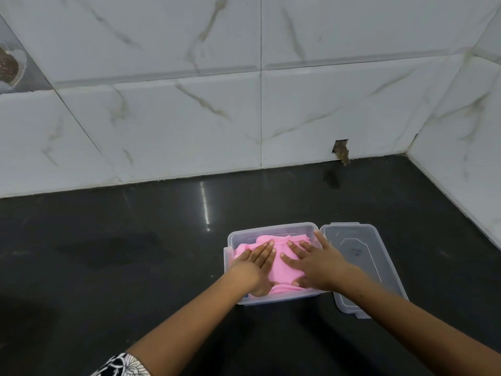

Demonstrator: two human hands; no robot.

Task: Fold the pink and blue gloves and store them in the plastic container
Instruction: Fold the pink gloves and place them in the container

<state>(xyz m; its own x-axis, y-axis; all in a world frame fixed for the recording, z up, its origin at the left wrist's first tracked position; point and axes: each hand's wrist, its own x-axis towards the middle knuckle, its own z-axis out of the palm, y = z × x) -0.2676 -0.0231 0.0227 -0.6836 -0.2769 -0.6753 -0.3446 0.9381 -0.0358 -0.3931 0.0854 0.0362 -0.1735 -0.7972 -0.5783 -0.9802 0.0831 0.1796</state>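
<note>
Presently both hands, left hand [256, 263] and right hand [315, 260], lay flat with grip apart on the pink gloves [282, 267] inside the plastic container [271, 230], lower centre of frame; released, the bulky fabric would likely spring above the rim and obstruct the lid [360, 256] alongside.

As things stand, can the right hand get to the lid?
Probably yes. The lid lies flat on the counter right beside the right hand, which presses the pink gloves with straight fingers; nothing lies between them.
</note>
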